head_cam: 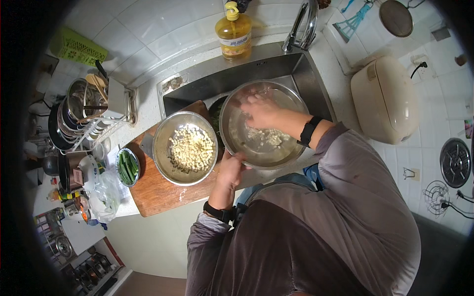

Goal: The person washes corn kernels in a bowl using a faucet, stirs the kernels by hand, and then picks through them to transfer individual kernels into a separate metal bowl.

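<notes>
My left hand (232, 169) grips the near left rim of a large stainless steel basin (263, 157) of water, held over the sink. My right hand (261, 109) reaches into the basin with bent fingers; its fingertips are partly blurred, and whether it holds anything I cannot tell. Small pale pieces (272, 137) lie in the water beside it. Left of the basin, a steel bowl (159, 162) holds many pale yellow, diced or kernel-like pieces (190, 148) and stands on a wooden cutting board (148, 198). The blade of a cleaver (147, 145) shows beside that bowl.
A steel sink (200, 90) with a faucet (301, 27) lies behind the basin. At the back stands a yellow soap bottle (233, 35). On the left are a bowl of cut green vegetables (127, 167), a plastic bag (105, 194) and a dish rack (103, 129). A cream rice cooker (385, 100) is at right.
</notes>
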### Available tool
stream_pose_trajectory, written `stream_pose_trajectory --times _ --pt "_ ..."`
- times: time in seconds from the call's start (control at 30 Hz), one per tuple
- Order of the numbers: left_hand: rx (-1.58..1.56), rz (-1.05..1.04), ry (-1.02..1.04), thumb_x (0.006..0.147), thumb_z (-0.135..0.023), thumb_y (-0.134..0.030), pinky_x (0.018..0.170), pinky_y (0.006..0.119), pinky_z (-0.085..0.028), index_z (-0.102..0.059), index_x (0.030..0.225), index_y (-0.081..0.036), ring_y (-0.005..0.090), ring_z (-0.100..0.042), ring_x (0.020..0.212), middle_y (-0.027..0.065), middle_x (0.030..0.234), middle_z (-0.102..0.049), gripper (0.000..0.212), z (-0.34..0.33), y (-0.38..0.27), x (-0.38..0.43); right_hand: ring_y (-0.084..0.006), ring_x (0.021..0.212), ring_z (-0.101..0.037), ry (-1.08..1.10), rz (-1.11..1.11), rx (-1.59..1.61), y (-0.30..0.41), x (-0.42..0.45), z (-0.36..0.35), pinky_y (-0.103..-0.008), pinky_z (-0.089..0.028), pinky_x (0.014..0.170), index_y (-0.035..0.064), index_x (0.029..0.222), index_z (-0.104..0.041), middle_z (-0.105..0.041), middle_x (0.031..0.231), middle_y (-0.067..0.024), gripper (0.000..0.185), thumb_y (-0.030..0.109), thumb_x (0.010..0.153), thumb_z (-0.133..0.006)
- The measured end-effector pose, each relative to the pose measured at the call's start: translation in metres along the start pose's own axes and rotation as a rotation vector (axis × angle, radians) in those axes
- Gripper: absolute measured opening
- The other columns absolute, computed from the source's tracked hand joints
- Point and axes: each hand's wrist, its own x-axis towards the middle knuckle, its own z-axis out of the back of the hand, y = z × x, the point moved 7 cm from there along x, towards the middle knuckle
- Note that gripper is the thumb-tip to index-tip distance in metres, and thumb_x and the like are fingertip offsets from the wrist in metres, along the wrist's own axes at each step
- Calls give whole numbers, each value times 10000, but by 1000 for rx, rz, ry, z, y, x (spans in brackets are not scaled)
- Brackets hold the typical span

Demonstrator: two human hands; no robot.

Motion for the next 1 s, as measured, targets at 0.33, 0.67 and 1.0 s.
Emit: stream_pose_trajectory --times 0.33,0.67,1.0 --pt "-44 -10 -31 779 -467 -15 519 273 -511 -396 1202 -29 195 -597 718 106 956 -574 429 -1 -8 -8 -337 1002 -537 270 155 -124 12 -34 -34 -411 -442 856 97 1097 -541 -533 1078 -158 486 281 669 -681" --pt "-38 -21 -25 778 -470 -16 511 264 -510 -378 1225 -23 192 -590 738 112 967 -561 456 7 0 0 -324 965 -570 468 66 -177 3 -65 -45 -405 -476 799 83 1022 -600 -562 1034 -166 355 120 676 -670" --pt "-59 -4 -3 790 -469 -23 518 267 -514 -369 1246 -33 200 -604 778 129 1037 -564 467 9 0 -5 -303 875 -593 706 22 53 11 -78 -43 -420 -458 725 99 923 -604 -614 936 -116 235 133 690 -613"
